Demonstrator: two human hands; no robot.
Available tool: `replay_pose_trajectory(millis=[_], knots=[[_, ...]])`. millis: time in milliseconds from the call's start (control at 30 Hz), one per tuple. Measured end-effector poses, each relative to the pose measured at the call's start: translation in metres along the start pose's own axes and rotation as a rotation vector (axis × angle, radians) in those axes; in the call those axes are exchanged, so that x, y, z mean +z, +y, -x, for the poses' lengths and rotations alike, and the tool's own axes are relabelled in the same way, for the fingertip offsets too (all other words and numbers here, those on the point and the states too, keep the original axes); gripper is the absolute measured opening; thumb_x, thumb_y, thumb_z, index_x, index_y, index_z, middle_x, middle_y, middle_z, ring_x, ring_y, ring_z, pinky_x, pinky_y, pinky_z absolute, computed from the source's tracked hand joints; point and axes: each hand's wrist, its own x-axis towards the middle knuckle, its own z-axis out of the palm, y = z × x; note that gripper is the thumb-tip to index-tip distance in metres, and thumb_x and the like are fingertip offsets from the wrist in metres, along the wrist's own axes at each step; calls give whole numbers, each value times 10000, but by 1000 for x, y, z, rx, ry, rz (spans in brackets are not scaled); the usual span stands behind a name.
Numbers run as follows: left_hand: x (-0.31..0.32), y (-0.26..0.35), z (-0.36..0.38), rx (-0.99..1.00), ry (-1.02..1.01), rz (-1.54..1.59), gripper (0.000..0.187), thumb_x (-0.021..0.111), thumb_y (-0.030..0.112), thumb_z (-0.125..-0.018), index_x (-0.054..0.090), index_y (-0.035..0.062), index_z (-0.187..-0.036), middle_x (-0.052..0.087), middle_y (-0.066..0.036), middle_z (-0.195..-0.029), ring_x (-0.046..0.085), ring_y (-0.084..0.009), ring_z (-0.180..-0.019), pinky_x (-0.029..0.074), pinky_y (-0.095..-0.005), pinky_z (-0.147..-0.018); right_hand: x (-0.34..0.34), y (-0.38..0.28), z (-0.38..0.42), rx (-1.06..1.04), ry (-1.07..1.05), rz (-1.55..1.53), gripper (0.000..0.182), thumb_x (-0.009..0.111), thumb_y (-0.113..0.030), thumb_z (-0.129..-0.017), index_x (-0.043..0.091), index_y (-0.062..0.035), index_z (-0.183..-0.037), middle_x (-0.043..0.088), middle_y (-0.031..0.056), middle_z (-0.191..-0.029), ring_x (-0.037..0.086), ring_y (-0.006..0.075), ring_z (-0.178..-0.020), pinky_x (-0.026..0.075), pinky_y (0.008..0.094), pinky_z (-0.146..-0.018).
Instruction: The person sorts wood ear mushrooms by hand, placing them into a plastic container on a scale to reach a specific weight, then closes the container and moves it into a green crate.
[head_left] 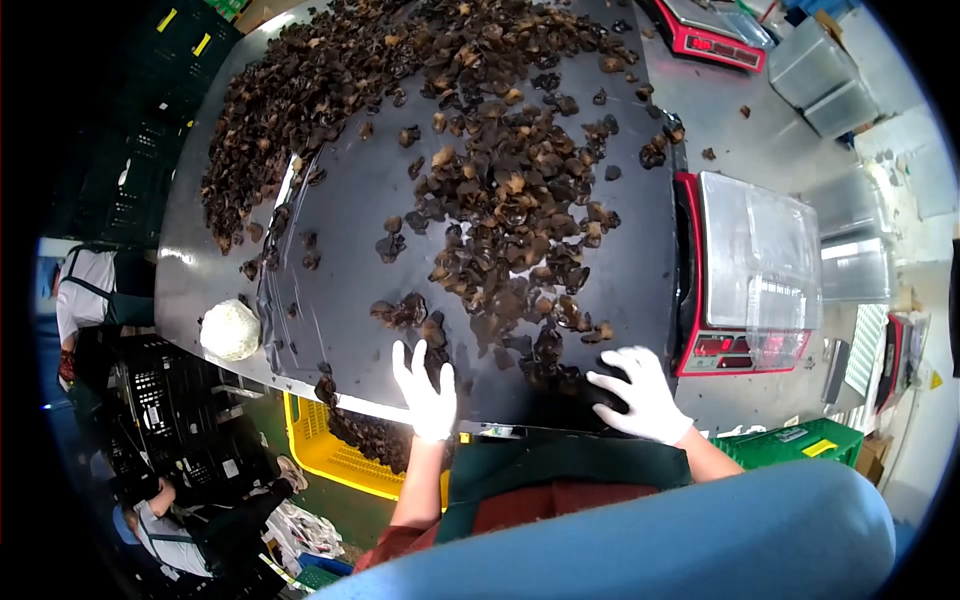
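Wood ear mushrooms (510, 190) lie heaped over a black sheet (340, 220) on the metal table, with a larger pile (340, 70) toward the back left. At the near edge, my left hand (428, 400) in a white glove has its fingers spread beside a few dark pieces (433, 330). Nothing shows in its grasp. My right hand (640, 398), gloved in white too, is held with fingers apart and slightly curved, just right of another small cluster (548, 350). Its palm faces down and no mushroom shows in it.
Red scales (690, 260) with clear plastic boxes (780, 300) stand along the right. A white ball-like bundle (230, 330) sits at the left edge. Below are a yellow crate (310, 435) of mushrooms and a green crate (845, 440). Two people (90, 290) are among black crates (160, 390).
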Motion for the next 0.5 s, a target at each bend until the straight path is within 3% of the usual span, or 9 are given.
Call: replay_pose_trajectory(millis=[33,100,167,200,333,367,433,500], knots=[[-1,3,5,-12,10,27,595,685,175,-804,471,59,-1348,288,-260,-1463,329,-448,-1319,291,-518,-1093,3,5,14,3,17,2,444,725,-311,-741,643,-163,-1151,559,127,-1181,548,329,-1039,436,448,-936],[0,3,18,77,3,58,687,716,230,-775,434,74,-1381,283,-292,-1452,325,-476,-1312,324,-550,-1062,3,2,36,99,-197,27,441,702,-300,-782,611,-166,-1192,567,112,-1127,593,287,-957,503,394,-813],[5,8,30,196,-61,18,700,726,249,-757,446,92,-1379,281,-301,-1450,330,-503,-1297,329,-569,-1052,18,3,55,119,-309,28,423,667,-285,-825,584,-173,-1224,560,99,-1097,610,259,-922,526,362,-711],[12,10,36,255,-72,-28,677,726,255,-746,478,102,-1356,280,-305,-1453,327,-518,-1296,320,-574,-1057,25,-1,57,133,-239,-2,315,634,-229,-849,612,-147,-1152,582,93,-1002,622,256,-853,528,345,-664],[26,37,43,286,-206,215,561,685,121,-773,524,93,-1310,296,-294,-1450,314,-517,-1309,297,-567,-1076,42,-4,42,105,-75,-119,149,596,-130,-853,629,-82,-990,613,110,-832,630,281,-762,524,353,-674],[21,51,36,290,-207,203,514,690,119,-776,555,86,-1271,375,-268,-1404,374,-486,-1272,298,-558,-1072,44,-5,34,83,-25,-149,150,599,-120,-849,631,-83,-991,619,108,-844,630,281,-764,523,354,-672],[21,65,19,395,-66,106,448,695,113,-771,600,92,-1209,484,-218,-1302,447,-433,-1195,319,-540,-1048,47,-6,19,37,73,-206,156,605,-99,-839,634,-86,-992,632,105,-870,629,281,-768,520,357,-668],[24,72,-7,441,79,52,323,700,115,-746,644,114,-1064,572,-110,-1083,504,-329,-1045,375,-477,-945,43,-11,5,54,147,-218,150,627,-72,-819,651,-85,-966,644,112,-890,628,283,-765,514,356,-676]])
